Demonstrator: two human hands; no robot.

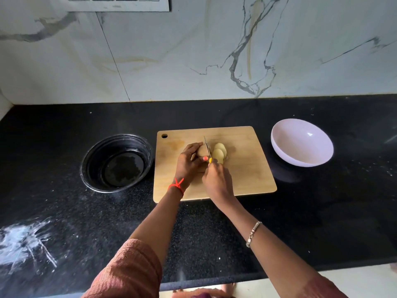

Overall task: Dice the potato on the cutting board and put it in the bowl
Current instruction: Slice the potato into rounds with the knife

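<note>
A ribbed, rust-coloured sleeve [129,272] covers the left forearm at the bottom edge. A red thread [177,186] is tied at that wrist, and a beaded metal bracelet [253,233] circles the right one. Both arms reach over the black speckled stone counter [64,211] to the pale wooden cutting board [247,168], a rounded rectangle with a hanging hole in one corner.

There the left hand [190,161] curls over the uncut end of the potato [202,151], fingertips and thumb pinning it to the wood. The right hand [217,179] grips the yellow-handled knife [207,147], its thin blade standing upright against the potato's cut face. Just right of the blade lie a few slices [219,152], pale yellow, smooth and round-edged, overlapping like fallen tiles.

By my reading the task is in its early part. Some of the potato is in rounds, the rest is whole under the left hand, and nothing is cut into cubes. The white bowl [300,147] to the right of the board (glossy, shallow, probably plastic or melamine) holds nothing. More slicing, cross-cutting and the transfer remain. A round black container [94,160] sits left of the board, dark and shiny inside; whether it holds water I cannot tell.
</note>
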